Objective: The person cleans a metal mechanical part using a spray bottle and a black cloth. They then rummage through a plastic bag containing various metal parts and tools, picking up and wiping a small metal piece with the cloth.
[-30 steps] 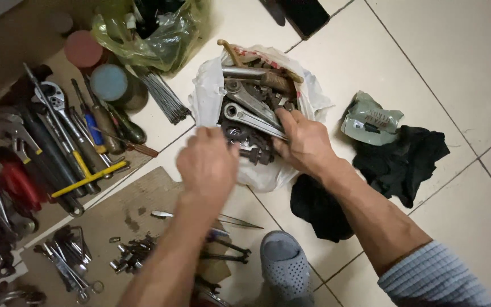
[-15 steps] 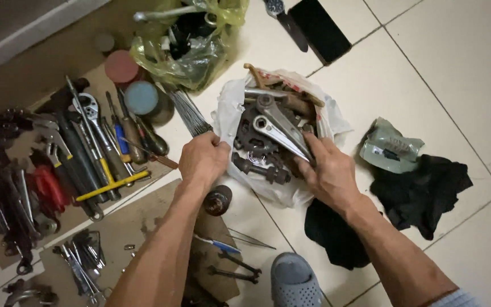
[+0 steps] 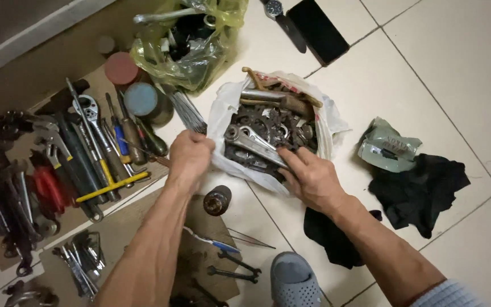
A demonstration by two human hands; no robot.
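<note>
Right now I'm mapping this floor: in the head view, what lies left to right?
Red-handled pliers → yellow-handled tool → left hand → white bag of metal parts → right hand → black cloth.

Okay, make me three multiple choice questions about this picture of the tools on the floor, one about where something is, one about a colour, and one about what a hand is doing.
1. Where does the black phone lie?
A. on the tile above the white bag
B. inside the green bag
C. on the cardboard with the tools

2. What colour is the T-shaped tool lying on the cardboard?
A. red
B. yellow
C. white

3. What is the left hand doing?
A. resting flat on the tile
B. holding the black cloth
C. gripping the edge of the white bag

Answers:
1. A, the phone sits on bare floor tile beyond the bag's far side.
2. B, its handle and crossbar are bright yellow.
3. C, its fingers are closed on the bag's left rim, while the right hand reaches in at the metal parts.
</note>
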